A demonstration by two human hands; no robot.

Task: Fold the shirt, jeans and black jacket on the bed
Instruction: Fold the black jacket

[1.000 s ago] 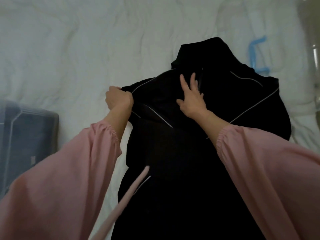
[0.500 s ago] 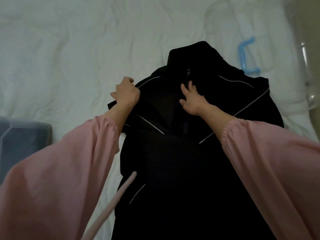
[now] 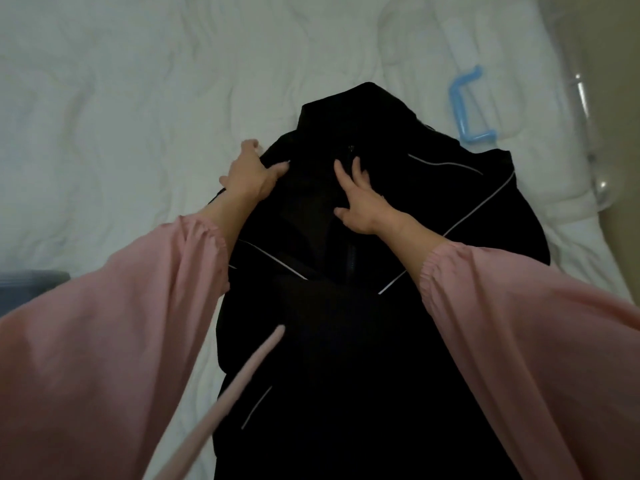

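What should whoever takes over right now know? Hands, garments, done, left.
Left hand: open, resting on the near-left shoulder edge of the black zip-front jacket with thin white piping.
Right hand: open, straight fingers pressing the jacket's chest beside the zip.
The jacket lies front up on the white quilted bed, collar away from the person; its left side looks folded inward.
Done: first jacket fold apparently started.
Left: finish the jacket. Shirt and jeans are out of view.
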